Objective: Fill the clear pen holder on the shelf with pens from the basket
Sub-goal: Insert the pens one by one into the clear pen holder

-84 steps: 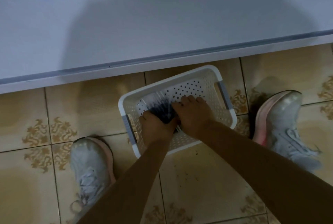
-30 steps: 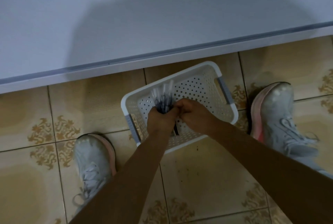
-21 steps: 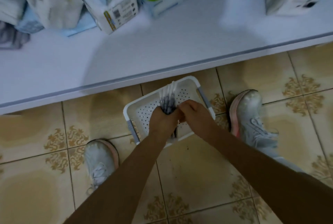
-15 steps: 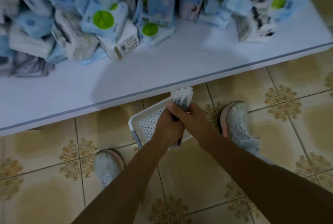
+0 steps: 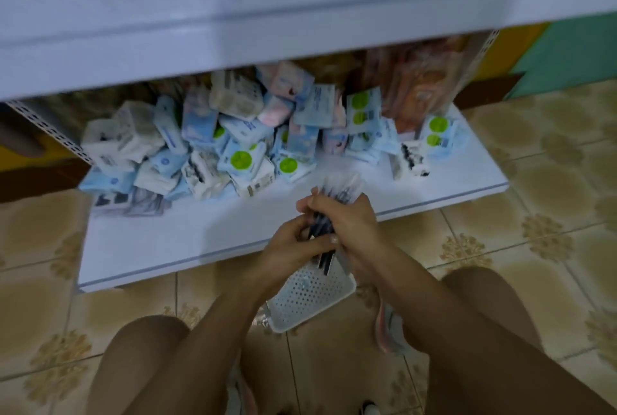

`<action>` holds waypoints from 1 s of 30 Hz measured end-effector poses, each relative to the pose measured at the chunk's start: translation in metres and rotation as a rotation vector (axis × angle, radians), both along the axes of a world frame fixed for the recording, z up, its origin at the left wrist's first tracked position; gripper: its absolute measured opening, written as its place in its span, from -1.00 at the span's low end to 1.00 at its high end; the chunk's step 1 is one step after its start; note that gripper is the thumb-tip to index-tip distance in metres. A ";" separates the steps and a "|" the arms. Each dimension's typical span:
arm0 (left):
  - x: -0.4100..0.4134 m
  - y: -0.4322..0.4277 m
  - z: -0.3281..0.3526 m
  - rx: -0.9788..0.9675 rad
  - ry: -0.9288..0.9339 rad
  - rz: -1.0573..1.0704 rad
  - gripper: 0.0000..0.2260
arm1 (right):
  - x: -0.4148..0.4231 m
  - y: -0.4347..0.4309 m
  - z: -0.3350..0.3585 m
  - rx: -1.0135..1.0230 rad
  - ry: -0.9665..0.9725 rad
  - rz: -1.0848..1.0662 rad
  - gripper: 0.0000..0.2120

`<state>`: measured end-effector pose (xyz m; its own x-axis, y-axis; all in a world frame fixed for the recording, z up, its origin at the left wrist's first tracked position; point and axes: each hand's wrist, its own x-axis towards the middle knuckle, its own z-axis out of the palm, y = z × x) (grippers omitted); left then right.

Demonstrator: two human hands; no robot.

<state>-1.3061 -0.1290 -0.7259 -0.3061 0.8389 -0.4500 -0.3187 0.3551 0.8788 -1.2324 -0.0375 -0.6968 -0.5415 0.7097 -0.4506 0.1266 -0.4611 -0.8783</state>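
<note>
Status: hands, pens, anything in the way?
Left hand and right hand both grip the pen bundle over the basket. Clear pen holder not in view. Tissue packs crowd the lower shelf.

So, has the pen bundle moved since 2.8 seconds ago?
Yes. The pen bundle, gripped by the left hand and right hand, has risen out of the basket, toward the lower shelf.

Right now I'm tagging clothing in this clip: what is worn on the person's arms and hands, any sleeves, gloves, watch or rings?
The left forearm and right forearm are bare to the frame edge, no sleeves. The left hand and right hand are ungloved, with no watch, bracelet or ring visible, though the picture is soft.
</note>
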 end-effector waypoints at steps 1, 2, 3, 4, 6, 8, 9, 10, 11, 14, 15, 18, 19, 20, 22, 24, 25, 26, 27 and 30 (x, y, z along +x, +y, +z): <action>0.002 -0.005 0.009 0.044 -0.091 0.047 -0.60 | -0.001 -0.001 0.015 0.026 0.029 -0.010 -0.96; 0.004 -0.008 0.018 0.083 -0.216 0.129 -0.59 | -0.003 -0.001 0.028 0.073 0.058 -0.023 -0.89; 0.006 -0.010 0.027 0.117 -0.358 0.237 -0.58 | -0.005 -0.001 0.041 0.121 0.088 -0.031 -0.84; 0.007 -0.009 0.033 0.140 -0.495 0.364 -0.55 | -0.007 0.000 0.054 0.158 0.129 -0.040 -0.81; 0.010 -0.002 0.049 0.182 -0.720 0.571 -0.46 | -0.011 0.001 0.078 0.211 0.219 -0.020 -0.86; 0.013 0.008 0.074 0.203 -0.832 0.707 -0.46 | -0.017 -0.003 0.093 0.234 0.238 0.047 -0.88; 0.014 0.014 0.084 0.207 -0.853 0.730 -0.49 | -0.020 -0.007 0.095 0.243 0.220 0.051 -0.83; 0.014 0.019 0.096 0.235 -0.860 0.725 -0.54 | -0.025 -0.013 0.096 0.256 0.199 0.049 -0.79; 0.015 0.024 0.109 0.262 -0.834 0.716 -0.59 | -0.030 -0.018 0.099 0.259 0.198 0.038 -0.77; 0.014 0.033 0.127 0.349 -0.707 0.687 -0.69 | -0.037 -0.017 0.111 0.304 0.182 0.056 -0.69; 0.011 0.033 0.131 0.358 -0.664 0.656 -0.70 | -0.036 -0.012 0.120 0.351 0.176 0.095 -0.70; -0.001 0.030 0.144 0.374 -0.553 0.535 -0.66 | -0.033 0.003 0.148 0.480 0.180 0.188 -0.79; -0.005 0.029 0.149 0.403 -0.519 0.512 -0.61 | -0.033 0.005 0.155 0.496 0.183 0.204 -0.81; -0.009 0.028 0.154 0.433 -0.480 0.496 -0.54 | -0.032 0.004 0.161 0.506 0.181 0.226 -0.84; -0.014 0.028 0.166 0.486 -0.333 0.458 -0.46 | -0.030 0.005 0.168 0.524 0.172 0.287 -0.85; -0.017 0.026 0.174 0.502 -0.138 0.384 -0.32 | -0.025 0.007 0.173 0.581 0.146 0.321 -0.85; -0.018 0.026 0.176 0.488 -0.046 0.347 -0.22 | -0.023 0.009 0.175 0.626 0.122 0.330 -0.84; -0.018 0.025 0.178 0.464 0.016 0.320 -0.13 | -0.020 0.011 0.176 0.683 0.096 0.338 -0.82; -0.017 0.025 0.180 0.446 0.043 0.295 -0.07 | -0.018 0.013 0.178 0.744 0.062 0.343 -0.82; -0.010 0.025 0.186 0.427 0.053 0.257 -0.04 | -0.010 0.017 0.187 1.006 -0.087 0.390 -0.84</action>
